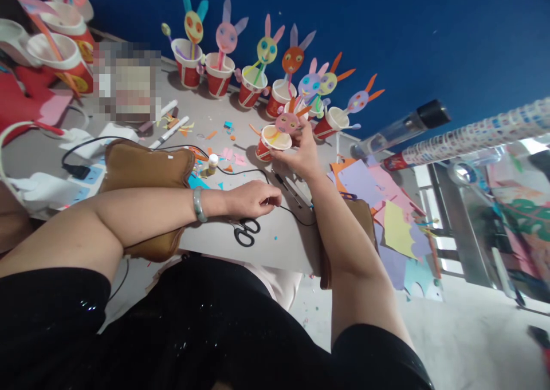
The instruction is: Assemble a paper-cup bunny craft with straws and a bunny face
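Note:
My right hand [304,152] is wrapped round the side of a red and white paper cup [263,150]. A pink paper rabbit head [287,123] with orange ears stands up out of this cup. Lower on the table, my left hand [254,199] rests with its fingers curled in, and nothing shows in them. Black-handled scissors [246,233] lie just below it, their blades mostly hidden. A thin black cable [240,172] runs past my left fingertips. A dark pen-like tool [289,190] lies between my two hands.
Several rabbit cups [217,76] line the blue wall. Paper scraps [227,156], a small glue bottle [212,164] and white markers [171,131] lie left of centre. Brown cushions [148,166] flank the table. Coloured sheets [397,224] and a clear tube [391,132] are at the right.

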`<state>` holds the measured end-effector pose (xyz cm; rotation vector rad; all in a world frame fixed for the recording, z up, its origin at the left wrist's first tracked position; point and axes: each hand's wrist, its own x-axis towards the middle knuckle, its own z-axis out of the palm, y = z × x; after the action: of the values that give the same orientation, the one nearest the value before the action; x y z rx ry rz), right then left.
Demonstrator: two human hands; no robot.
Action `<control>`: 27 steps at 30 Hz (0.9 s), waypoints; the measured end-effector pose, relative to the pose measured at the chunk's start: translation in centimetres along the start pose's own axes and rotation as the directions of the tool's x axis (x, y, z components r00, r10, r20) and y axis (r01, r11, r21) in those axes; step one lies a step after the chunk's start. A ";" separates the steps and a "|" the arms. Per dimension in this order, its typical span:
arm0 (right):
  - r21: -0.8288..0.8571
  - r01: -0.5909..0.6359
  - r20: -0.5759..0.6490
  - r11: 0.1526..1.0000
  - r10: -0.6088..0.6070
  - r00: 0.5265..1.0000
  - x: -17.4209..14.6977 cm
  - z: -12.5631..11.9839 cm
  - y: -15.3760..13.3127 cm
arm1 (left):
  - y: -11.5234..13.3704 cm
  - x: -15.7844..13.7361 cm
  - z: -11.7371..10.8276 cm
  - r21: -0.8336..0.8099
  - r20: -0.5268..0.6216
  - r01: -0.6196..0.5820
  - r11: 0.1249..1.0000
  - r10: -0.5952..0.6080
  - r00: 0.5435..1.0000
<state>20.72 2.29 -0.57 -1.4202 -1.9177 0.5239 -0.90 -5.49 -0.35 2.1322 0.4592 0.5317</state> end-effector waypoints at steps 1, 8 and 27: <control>-0.006 0.001 -0.002 1.000 -0.001 1.000 0.0 -0.1 0.1 | 0.0 0.0 0.0 0.001 0.002 0.003 1.000 -0.003 1.000; 0.001 -0.006 0.047 1.000 0.006 0.999 -0.1 -1.7 -0.8 | -0.1 0.0 0.0 0.011 0.007 0.004 1.000 -0.004 1.000; 0.207 0.131 -0.420 0.969 -0.033 0.907 -5.5 -3.8 -4.0 | 0.5 -0.2 -0.2 0.059 0.072 -0.015 0.998 0.011 0.997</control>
<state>21.79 -4.47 3.14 -1.1815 -1.5145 0.3559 -1.10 -5.71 0.17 2.2045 0.4259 0.4528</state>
